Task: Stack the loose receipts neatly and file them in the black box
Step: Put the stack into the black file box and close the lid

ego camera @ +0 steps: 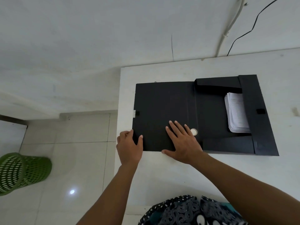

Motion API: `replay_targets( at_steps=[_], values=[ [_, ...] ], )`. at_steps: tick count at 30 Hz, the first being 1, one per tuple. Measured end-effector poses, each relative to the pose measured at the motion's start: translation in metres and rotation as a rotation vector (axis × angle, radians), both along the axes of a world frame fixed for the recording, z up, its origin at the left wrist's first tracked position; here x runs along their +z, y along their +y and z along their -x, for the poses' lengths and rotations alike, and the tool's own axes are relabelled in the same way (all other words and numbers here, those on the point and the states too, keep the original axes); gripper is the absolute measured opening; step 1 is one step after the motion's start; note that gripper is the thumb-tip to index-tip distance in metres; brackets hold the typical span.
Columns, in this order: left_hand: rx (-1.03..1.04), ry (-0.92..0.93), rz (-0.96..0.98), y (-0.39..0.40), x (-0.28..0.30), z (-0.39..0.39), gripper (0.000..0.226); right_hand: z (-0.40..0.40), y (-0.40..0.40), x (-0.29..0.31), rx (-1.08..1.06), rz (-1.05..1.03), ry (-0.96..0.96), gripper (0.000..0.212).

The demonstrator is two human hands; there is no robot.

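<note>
The black box (164, 101) lies opened flat on the white table (162, 176). Its wide cover spreads to the left and its tray part sits on the right. A stack of white receipts (236, 112) lies inside the tray, between the folded black side flaps. My left hand (129, 147) grips the cover's near left corner, thumb on top and fingers round the edge. My right hand (181, 140) lies flat on the cover with fingers spread, next to a small round metal ring (193, 132) on the spine.
The table's left edge runs just beside the box cover. A green mesh waste basket (22, 172) stands on the tiled floor at the left. A black cable (253, 28) and a white pipe (227, 30) run down the wall behind the table.
</note>
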State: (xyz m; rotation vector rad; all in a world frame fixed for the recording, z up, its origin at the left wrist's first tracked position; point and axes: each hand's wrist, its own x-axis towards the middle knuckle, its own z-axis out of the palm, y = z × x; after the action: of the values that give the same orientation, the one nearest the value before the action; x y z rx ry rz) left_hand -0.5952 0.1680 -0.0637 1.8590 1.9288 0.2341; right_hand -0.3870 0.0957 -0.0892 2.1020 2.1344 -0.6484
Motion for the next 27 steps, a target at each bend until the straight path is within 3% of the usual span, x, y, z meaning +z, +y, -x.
replay_targets(
  at_steps=[7, 12, 15, 18, 22, 27],
  values=[
    [0.354, -0.229, 0.269, 0.033, 0.004, -0.02, 0.045, -0.001, -0.001, -0.001, 0.003, 0.001, 0.025, 0.101],
    [0.421, -0.314, 0.352, 0.042, 0.001, -0.024, 0.011, -0.008, -0.003, 0.001, 0.021, -0.014, 0.074, 0.106],
    [0.459, -0.275, 0.37, 0.042, 0.004, -0.025, 0.019, -0.008, -0.007, 0.001, 0.037, -0.057, 0.091, 0.099],
    [0.493, -0.387, 0.406, 0.043, 0.014, -0.027, 0.024, -0.006, -0.014, 0.004, -0.001, -0.113, 0.188, 0.091],
    [0.473, -0.585, 0.32, 0.044, 0.05, -0.03, 0.022, -0.007, -0.013, 0.024, -0.252, -0.371, 0.48, 0.067],
    [0.153, -0.97, 0.44, 0.031, 0.115, -0.052, 0.037, -0.037, 0.029, 0.085, -0.756, -0.52, 0.838, 0.034]
  ],
)
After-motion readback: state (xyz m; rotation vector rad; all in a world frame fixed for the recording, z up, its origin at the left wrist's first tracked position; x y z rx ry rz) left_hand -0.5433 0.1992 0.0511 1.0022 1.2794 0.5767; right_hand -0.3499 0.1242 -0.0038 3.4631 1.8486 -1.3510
